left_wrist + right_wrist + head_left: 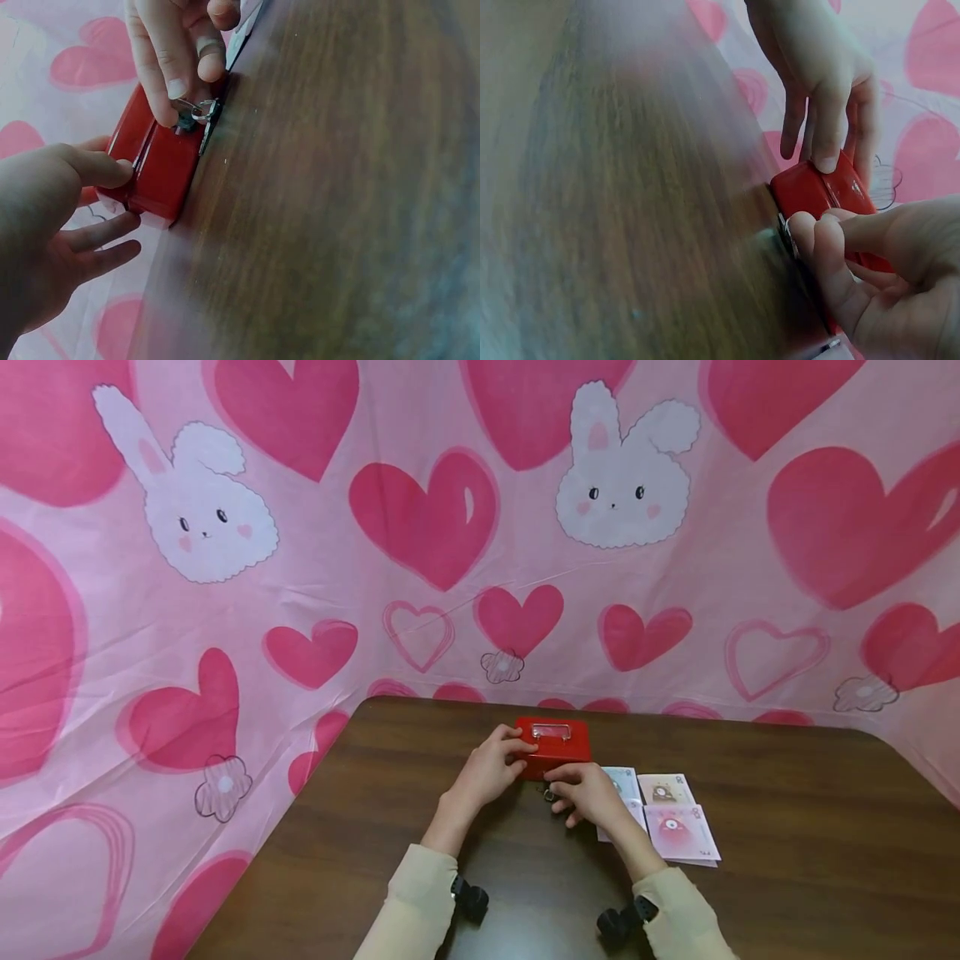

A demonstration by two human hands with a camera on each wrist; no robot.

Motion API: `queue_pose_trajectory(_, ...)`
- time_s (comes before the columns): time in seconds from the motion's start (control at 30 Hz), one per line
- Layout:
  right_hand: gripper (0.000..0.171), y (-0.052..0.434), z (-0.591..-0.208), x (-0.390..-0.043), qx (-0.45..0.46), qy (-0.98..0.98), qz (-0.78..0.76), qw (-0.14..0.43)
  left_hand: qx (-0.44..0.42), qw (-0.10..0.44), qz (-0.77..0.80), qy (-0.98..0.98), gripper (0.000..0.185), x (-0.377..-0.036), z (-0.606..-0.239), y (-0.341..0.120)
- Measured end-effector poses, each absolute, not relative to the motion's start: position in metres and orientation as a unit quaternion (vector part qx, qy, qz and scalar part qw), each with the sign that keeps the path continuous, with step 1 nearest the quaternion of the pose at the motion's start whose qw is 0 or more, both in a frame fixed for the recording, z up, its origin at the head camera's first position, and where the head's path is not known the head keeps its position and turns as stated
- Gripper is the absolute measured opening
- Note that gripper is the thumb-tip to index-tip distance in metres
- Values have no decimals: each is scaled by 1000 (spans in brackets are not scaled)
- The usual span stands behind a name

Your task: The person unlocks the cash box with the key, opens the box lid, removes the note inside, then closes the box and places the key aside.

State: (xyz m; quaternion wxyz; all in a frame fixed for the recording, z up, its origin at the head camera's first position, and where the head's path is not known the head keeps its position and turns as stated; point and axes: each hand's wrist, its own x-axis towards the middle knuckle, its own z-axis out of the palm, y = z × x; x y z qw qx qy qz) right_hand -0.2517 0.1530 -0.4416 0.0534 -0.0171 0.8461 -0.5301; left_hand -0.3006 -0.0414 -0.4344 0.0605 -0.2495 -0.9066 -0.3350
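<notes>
A red cash box (555, 745) with a metal handle on its lid stands near the far edge of the table. At its left front corner my left hand (491, 766) holds it, thumb on the front and a finger over the lid. My right hand (588, 792) is at the front face, thumb and fingers pinching a key whose blade is hidden. From that key hangs a metal ring with keys (204, 112), seen in the left wrist view against the lower front of the box. The lid looks closed.
To the right of the box lie several printed cards (678, 831) with cartoon figures, partly overlapping. The brown wooden table (360, 827) reaches back to a pink cloth (420, 635) with hearts and rabbits.
</notes>
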Motion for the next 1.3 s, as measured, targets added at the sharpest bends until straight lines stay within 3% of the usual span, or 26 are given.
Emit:
queue_pose_trajectory(0.7, 29, 155, -444, -255, 16, 785, -612, 97, -248, 60, -337, -906, 30, -302, -431, -41)
queue_pose_trajectory(1.07, 34, 159, -443, -254, -33, 776, -618, 119, -249, 61, -337, -906, 31, -303, -433, -43)
queue_pose_trajectory(1.3, 33, 160, -444, -255, -39, 805, -583, 101, -244, 53, -341, -906, 32, -305, -435, -43)
